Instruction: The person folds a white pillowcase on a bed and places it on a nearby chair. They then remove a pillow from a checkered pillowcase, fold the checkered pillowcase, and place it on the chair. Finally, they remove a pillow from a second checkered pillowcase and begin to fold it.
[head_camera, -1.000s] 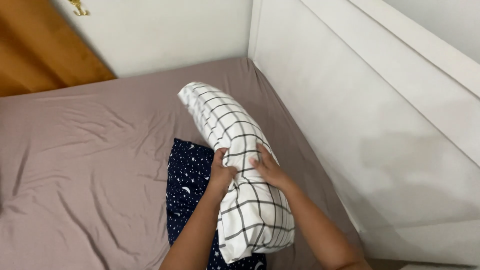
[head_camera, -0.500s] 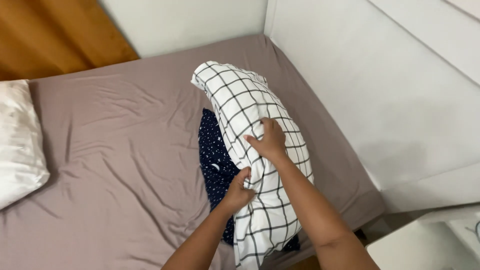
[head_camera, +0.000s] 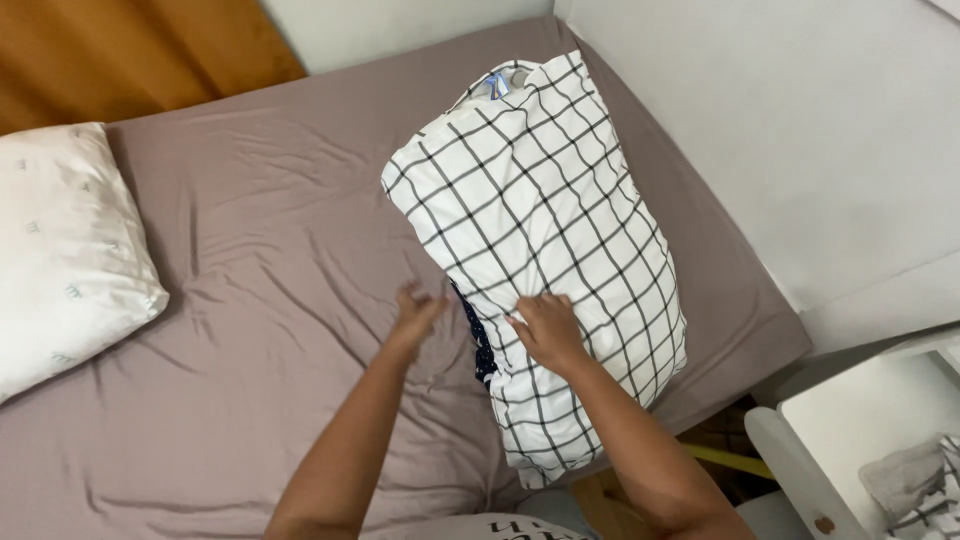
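- White cotton-like cloth crossed by thin black lines in a window-pane check covers the checked pillow (head_camera: 540, 250), seen from the head camera as a plump, long rectangle lying at a slant on the right half of the bed.
- Its far end, near the wall (head_camera: 800, 130), shows a small blue tag and a grey patch at the opening; its near end hangs a little over the bed's front edge.
- Under its left edge a dark blue cloth with white specks (head_camera: 478, 335) peeks out.
- The right hand (head_camera: 545, 330) lies palm down on the pillow's lower left part, fingers curled into the fabric and pinching a fold, so its grip is closed on the cover.
- The left hand (head_camera: 415, 315) is blurred, just left of the pillow and above the taupe bed sheet (head_camera: 270, 250); its fingers look spread and hold nothing.
- A second, plain white pillow (head_camera: 60, 250) rests well apart at the left side of the bed.
- A white cabinet (head_camera: 860, 440) with a bundle of cloth (head_camera: 915, 485) on it stands at the lower right.
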